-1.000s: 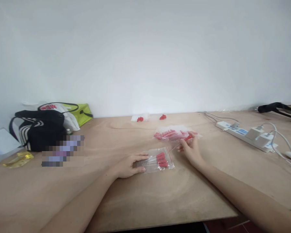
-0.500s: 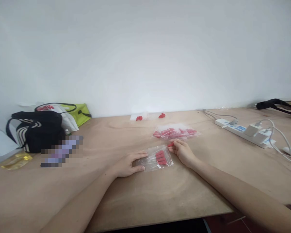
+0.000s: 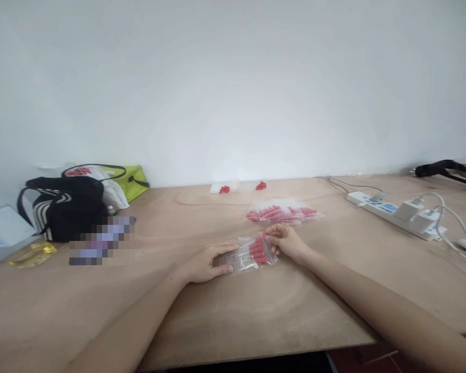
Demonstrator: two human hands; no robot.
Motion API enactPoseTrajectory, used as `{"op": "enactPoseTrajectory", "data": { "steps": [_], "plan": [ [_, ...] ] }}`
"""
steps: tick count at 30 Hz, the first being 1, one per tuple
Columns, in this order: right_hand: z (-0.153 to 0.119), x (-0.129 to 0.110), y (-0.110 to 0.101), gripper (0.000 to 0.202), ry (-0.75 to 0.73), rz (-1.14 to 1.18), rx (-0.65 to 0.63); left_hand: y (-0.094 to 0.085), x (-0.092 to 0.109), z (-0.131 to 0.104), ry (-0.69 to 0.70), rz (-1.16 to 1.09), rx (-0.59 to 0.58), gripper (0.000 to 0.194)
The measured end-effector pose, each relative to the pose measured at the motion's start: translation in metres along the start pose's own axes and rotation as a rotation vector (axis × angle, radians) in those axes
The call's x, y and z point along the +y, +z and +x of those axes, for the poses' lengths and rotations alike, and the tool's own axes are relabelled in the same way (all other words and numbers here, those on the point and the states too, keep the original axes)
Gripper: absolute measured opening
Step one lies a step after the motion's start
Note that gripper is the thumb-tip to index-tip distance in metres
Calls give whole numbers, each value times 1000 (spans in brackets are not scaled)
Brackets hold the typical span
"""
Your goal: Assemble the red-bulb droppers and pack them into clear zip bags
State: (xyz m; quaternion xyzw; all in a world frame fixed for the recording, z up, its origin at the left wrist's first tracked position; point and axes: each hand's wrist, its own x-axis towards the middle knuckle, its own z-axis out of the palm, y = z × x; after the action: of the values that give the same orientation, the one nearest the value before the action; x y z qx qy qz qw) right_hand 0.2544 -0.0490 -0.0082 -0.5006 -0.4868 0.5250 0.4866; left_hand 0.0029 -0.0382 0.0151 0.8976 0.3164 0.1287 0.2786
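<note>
A clear zip bag (image 3: 241, 263) lies flat on the table, its mouth toward the right. Inside are several thin items with red handles (image 3: 259, 255), their pale or clear shafts pointing left. My left hand (image 3: 207, 263) rests on the bag's left end, thumb and fingers stretched out and apart. At the bag's mouth, my right hand (image 3: 285, 242) pinches the red end of one more such item, at the upper corner of the opening. The plastic and my fingers partly hide that item, and its exact kind is too small to make out.
Beyond my hands lies a pile of filled clear bags (image 3: 283, 211). Two small red clusters (image 3: 224, 189) sit by the wall. A white power strip (image 3: 392, 213) with plugs and cables stands right. Left are a black bag (image 3: 75, 210), a green bag (image 3: 134, 181) and yellow tape (image 3: 33, 254).
My right hand has moved slightly left, bringing the red-handled item from just outside the bag's mouth into its opening. My left hand has stayed on the bag.
</note>
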Motion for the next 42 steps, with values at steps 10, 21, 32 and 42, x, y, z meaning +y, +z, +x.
{"op": "enactPoseTrajectory", "data": {
  "steps": [10,21,32,42],
  "plan": [
    [9,-7,9,17,46,-159,-44,0,2,1,13,-1,8,52],
    [17,-14,-3,28,13,-263,-300,-2,2,1,75,-1,-27,42],
    [21,-9,-14,25,103,-22,-333,-3,2,3,65,29,-64,38],
    [25,-7,-29,31,47,-66,-505,-5,-2,2,76,-15,-89,37]
  ]
}}
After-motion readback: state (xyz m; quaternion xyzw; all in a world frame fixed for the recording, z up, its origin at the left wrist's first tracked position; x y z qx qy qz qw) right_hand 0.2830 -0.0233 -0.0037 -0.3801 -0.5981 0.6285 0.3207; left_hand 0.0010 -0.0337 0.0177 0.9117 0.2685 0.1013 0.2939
